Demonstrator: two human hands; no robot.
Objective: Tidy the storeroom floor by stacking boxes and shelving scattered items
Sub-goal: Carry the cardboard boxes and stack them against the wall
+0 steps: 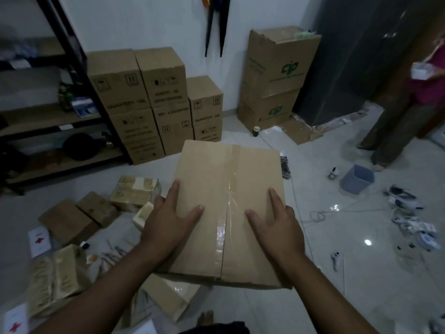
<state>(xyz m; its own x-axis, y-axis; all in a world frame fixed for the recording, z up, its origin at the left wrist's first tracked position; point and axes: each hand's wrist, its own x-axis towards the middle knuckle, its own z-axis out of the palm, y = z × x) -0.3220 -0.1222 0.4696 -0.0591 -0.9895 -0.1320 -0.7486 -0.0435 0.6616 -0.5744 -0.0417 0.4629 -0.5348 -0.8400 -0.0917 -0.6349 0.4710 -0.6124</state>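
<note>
The floor [337, 285] is pale glossy tile, throwing back a bright spot of light on the right. The wall [156, 25] behind is plain white. At the left stands a shelf [48, 121], a dark metal frame with flat wooden boards; what lies on them is too blurred to make out. Against the wall is a stack [149, 104] of brown corrugated cartons, square-edged and printed in black, three high beside the shelf and two high at its right end. Further right, two taller cartons [277, 78] with green logos sit one on the other, the upper one torn open at the top. Beside them is a dark grey panel [361, 56]. A person [409, 104] stands at the far right.

Small brown parcels [72, 220] lie scattered on the floor at the left, some wrapped in shiny film. On the right are a blue plastic bin [357, 179], tapered and square, and loose white cables [409, 222].

The box [228, 177] is in mid-frame, held above the clutter. It is smooth tan cardboard, rectangular, its flaps shut under a wrinkled strip of clear tape [224, 225]. The left hand [166, 220] and right hand [277, 227] hold it by its sides. On each, thumb and forefinger lie spread flat on the lid, and the other fingers [159, 201] bend over the side edge.
</note>
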